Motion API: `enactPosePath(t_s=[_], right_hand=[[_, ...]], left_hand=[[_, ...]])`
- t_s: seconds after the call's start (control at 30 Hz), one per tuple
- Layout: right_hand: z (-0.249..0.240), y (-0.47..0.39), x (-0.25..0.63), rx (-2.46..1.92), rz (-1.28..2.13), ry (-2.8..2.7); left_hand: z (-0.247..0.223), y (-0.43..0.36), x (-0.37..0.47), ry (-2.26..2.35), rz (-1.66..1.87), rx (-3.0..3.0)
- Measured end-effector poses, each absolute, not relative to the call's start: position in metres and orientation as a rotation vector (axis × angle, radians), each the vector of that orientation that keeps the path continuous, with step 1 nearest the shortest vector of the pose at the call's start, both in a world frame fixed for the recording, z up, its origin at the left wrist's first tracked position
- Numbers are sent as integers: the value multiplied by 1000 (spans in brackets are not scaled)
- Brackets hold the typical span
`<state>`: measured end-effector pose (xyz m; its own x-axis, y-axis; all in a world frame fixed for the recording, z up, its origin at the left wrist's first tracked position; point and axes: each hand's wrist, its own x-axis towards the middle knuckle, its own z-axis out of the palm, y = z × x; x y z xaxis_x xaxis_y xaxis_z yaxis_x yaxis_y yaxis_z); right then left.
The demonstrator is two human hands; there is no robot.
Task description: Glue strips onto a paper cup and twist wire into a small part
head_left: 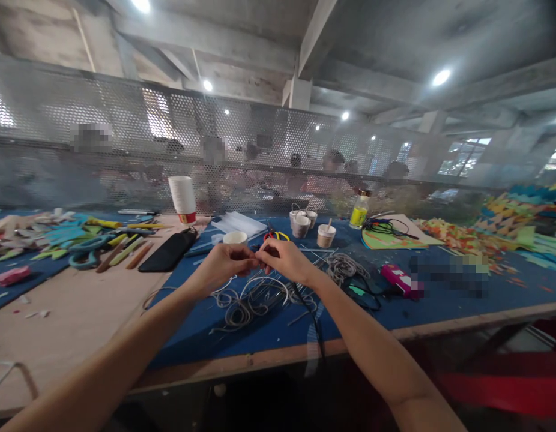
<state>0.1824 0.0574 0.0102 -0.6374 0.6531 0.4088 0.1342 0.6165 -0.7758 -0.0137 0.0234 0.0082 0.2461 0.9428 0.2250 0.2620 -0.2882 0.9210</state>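
Observation:
My left hand (224, 262) and my right hand (284, 259) meet over the blue table covering, fingertips pinched close together. Whatever lies between the fingers is too small to make out. Below them spreads a tangle of grey cord (244, 309), some of it in loose loops. A second coil of grey cord (345, 267) lies right of my right hand. Just behind the hands are pliers with red and yellow handles (278, 234), partly hidden. A white paper cup (235, 237) stands behind my left hand.
To the left are a black phone (167, 251), stacked paper cups (182, 198) and blue-handled scissors (89, 252). Small cups (300, 224) and a yellow-labelled bottle (359, 210) stand at the back. A magenta box (400, 281) with a cable lies right, before a perforated screen (260, 144).

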Motion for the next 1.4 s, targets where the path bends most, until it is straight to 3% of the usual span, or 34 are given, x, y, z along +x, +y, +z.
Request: enactPosePath(t_s=[0.3, 0.9, 1.07, 1.4], right_hand=[[5, 58, 177, -623, 965, -2065], [6, 53, 178, -770, 616, -2100], [7, 46, 178, -794, 675, -2111], [7, 50, 179, -799, 297, -2100]], left_hand=[[2, 23, -18, 1051, 1156, 1575], [2, 23, -20, 1066, 1270, 1354], [5, 22, -21, 1029, 1338, 1312], [11, 20, -25, 1059, 1550, 1266]])
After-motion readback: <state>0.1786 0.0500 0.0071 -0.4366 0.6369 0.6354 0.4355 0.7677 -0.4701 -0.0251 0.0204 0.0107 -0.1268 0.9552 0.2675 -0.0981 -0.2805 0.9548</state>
